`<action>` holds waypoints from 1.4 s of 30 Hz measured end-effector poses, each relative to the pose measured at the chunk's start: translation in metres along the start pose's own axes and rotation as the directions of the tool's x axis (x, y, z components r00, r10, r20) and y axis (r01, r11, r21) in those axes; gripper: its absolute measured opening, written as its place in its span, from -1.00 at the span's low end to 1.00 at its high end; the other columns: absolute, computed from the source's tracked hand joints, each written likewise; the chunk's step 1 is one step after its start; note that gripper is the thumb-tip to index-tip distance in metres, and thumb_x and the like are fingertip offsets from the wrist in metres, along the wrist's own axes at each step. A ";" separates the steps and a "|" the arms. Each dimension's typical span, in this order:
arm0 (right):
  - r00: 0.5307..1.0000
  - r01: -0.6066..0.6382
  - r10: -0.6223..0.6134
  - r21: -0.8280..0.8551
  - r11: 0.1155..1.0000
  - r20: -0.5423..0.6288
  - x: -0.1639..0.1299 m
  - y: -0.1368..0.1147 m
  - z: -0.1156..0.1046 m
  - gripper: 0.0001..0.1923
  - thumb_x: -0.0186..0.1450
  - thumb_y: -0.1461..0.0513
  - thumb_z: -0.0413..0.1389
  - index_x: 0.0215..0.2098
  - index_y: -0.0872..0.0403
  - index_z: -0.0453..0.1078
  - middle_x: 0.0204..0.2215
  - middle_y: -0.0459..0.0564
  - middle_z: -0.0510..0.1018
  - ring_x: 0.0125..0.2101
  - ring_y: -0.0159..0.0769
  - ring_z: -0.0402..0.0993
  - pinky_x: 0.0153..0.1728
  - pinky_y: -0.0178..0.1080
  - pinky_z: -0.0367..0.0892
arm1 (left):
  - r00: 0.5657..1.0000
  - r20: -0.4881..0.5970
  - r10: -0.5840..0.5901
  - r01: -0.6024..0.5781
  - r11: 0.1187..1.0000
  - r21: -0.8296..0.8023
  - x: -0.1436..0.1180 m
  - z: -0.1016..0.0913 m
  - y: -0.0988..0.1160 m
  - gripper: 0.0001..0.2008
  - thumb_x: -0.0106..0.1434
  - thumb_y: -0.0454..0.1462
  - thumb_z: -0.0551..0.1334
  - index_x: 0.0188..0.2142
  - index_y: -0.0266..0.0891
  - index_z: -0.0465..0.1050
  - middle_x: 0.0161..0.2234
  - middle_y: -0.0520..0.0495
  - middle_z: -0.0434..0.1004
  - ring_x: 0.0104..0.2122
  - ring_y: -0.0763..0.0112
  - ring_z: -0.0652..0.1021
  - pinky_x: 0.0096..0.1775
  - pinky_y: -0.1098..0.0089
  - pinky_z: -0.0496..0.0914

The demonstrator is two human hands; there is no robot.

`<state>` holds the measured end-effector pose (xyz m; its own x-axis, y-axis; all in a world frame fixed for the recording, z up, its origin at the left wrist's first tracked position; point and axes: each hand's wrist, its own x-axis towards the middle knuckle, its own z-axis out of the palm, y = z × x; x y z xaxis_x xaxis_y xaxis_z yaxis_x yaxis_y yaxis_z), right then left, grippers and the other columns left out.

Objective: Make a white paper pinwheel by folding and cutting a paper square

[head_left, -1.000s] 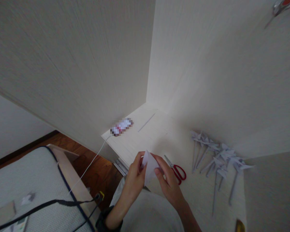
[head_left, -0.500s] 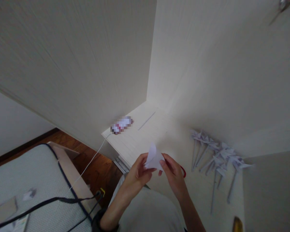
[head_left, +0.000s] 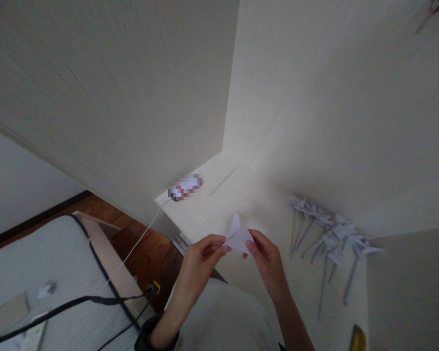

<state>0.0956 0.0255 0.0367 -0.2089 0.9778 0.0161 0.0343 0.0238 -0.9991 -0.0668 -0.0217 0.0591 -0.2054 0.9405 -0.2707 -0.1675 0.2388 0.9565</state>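
A small sheet of white paper (head_left: 237,235), folded to a point at the top, is held up between my two hands above the pale desk top. My left hand (head_left: 204,253) pinches its lower left corner between thumb and fingers. On the other side, my right hand (head_left: 264,256) grips the lower right edge, thumb in front. To the right lie several white paper pinwheels (head_left: 338,231) on stick handles, bunched close to the back wall. A thin stick (head_left: 223,181) rests on the desk beyond my hands.
A blurred-out phone-like object (head_left: 185,187) with a white cable (head_left: 142,241) lies at the desk's left edge. A yellow and black object (head_left: 358,337) is at the lower right. At left stands a mattress (head_left: 58,258) with a black strap (head_left: 76,303) across it.
My left hand has shifted left and now pinches the paper's corner. The paper has turned and spread flatter into a triangle. Red scissor-like loop beside my right hand is now hidden.
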 end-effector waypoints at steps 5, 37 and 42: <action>1.000 0.011 -0.011 0.003 1.000 -0.001 0.001 -0.004 -0.001 -0.80 0.23 0.16 0.19 -0.23 0.08 0.54 -0.48 -0.08 0.56 -0.55 -0.34 0.47 -0.51 -0.32 0.46 | 0.998 -0.053 -0.020 0.019 1.000 -0.019 0.001 -0.004 0.000 -0.85 -0.01 -0.30 0.42 -0.39 -0.28 0.62 -0.42 -0.10 0.69 -0.38 0.31 0.63 -0.25 0.42 0.49; 0.992 0.051 -0.035 0.140 0.989 -0.120 -0.007 -0.010 0.008 -0.57 0.10 0.03 0.33 -0.13 0.03 0.45 -0.27 0.04 0.63 -0.25 -0.14 0.59 -0.25 -0.19 0.50 | 0.986 -0.168 -0.020 -0.018 0.975 -0.221 0.002 0.008 0.013 -0.79 -0.06 -0.26 0.45 -0.60 -0.25 0.44 -0.64 0.06 0.56 -0.55 0.47 0.55 -0.37 0.49 0.42; 0.992 -0.033 0.057 0.217 0.976 -0.109 -0.013 -0.012 0.033 -0.64 0.09 -0.01 0.31 -0.29 0.04 0.44 -0.43 -0.03 0.60 -0.39 -0.19 0.57 -0.32 -0.21 0.51 | 0.988 -0.151 -0.013 -0.026 0.968 -0.251 -0.004 0.017 0.015 -0.81 -0.08 -0.27 0.46 -0.59 -0.26 0.48 -0.63 0.06 0.56 -0.56 0.49 0.53 -0.40 0.49 0.42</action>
<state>0.0658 0.0053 0.0469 -0.0992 0.9944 -0.0371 -0.1716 -0.0538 -0.9837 -0.0519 -0.0172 0.0763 -0.3462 0.8901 -0.2964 -0.3993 0.1461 0.9051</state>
